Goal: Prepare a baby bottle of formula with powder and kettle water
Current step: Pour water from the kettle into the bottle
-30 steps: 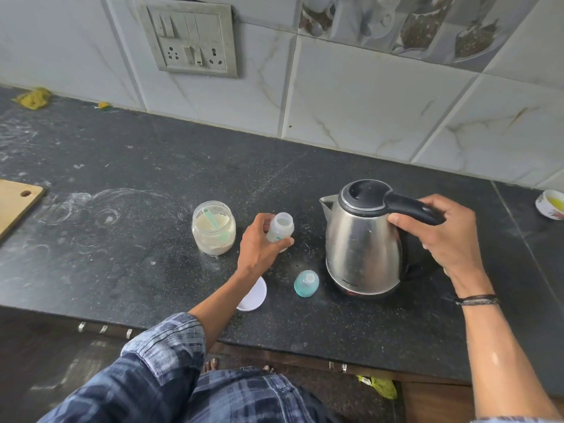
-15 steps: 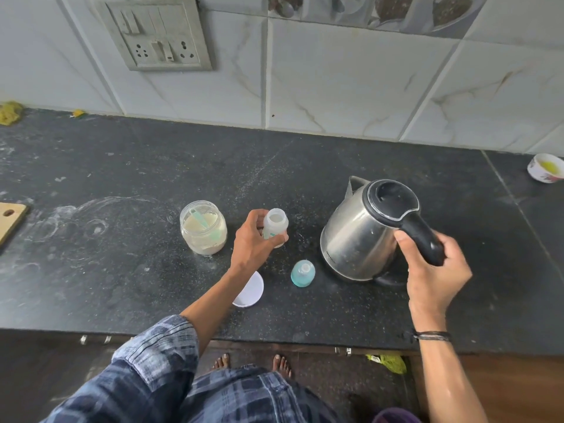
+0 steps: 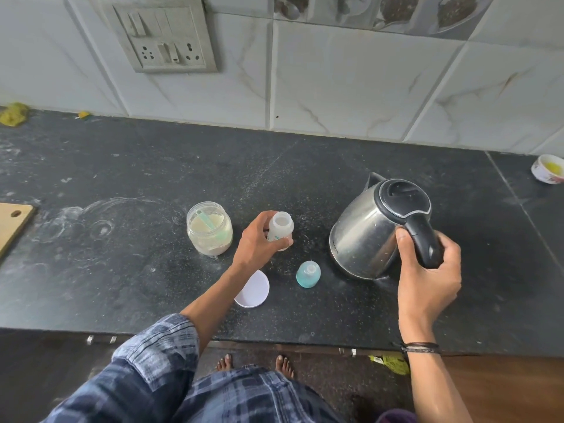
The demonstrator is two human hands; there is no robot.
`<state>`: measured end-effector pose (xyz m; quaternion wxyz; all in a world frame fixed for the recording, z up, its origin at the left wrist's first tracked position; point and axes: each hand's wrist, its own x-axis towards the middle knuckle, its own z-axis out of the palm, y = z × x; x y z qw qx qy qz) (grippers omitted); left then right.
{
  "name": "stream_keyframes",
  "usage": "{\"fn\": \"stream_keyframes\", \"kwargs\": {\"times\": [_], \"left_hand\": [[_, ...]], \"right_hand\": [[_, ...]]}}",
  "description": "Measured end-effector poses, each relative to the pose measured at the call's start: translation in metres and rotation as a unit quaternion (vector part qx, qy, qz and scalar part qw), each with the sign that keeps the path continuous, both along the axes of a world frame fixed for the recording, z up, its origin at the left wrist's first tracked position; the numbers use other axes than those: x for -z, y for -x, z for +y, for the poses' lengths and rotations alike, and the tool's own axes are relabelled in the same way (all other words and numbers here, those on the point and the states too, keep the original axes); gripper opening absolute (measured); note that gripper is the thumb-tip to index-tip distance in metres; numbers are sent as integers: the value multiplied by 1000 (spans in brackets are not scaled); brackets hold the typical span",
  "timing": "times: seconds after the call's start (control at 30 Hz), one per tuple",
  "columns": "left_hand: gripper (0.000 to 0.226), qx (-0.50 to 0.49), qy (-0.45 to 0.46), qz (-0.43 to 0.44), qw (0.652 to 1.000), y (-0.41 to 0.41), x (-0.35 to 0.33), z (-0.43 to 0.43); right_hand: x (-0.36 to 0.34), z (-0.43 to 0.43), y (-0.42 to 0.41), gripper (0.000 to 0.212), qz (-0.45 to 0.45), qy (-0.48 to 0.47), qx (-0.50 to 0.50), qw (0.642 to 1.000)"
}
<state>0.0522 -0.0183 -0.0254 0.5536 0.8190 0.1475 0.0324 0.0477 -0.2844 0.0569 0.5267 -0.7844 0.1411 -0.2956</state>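
R hand (image 3: 427, 270) tilts kettle (image 3: 363, 236)

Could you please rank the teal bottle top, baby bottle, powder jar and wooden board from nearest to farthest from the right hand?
1. Teal bottle top, on the counter left of the kettle the right hand grips.
2. Baby bottle, held by the left hand.
3. Powder jar, left of the bottle.
4. Wooden board, far left edge.
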Motion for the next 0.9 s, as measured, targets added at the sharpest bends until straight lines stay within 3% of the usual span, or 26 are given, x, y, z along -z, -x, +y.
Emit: {"fn": "stream_keyframes", "kwargs": {"times": [0.13,0.23,0.3,0.47,0.63,0.73,0.9], "left_hand": [[57,4,4,1,1000,0,2,1],[59,1,1,4,1000,0,5,2],[60,1,1,5,1000,-1,5,2],[62,-3,4,7,1000,1,6,2],[60,-6,-4,2,1000,2,6,1],[61,-12,-6,0,1000,2,6,0],[60,-15,-9,-7,1000,3,5,0]], "right_hand": [[10,-2,9,63,-98,145,24,984],[18,11,22,51,-195,271,35,942],[23,23,28,45,-221,305,12,926],[27,21,22,57,-140,178,80,971],[25,-6,17,50,-18,11,4,1000],[31,-15,12,47,23,2,-13,1000],[31,-2,17,63,-13,57,43,997]]}}
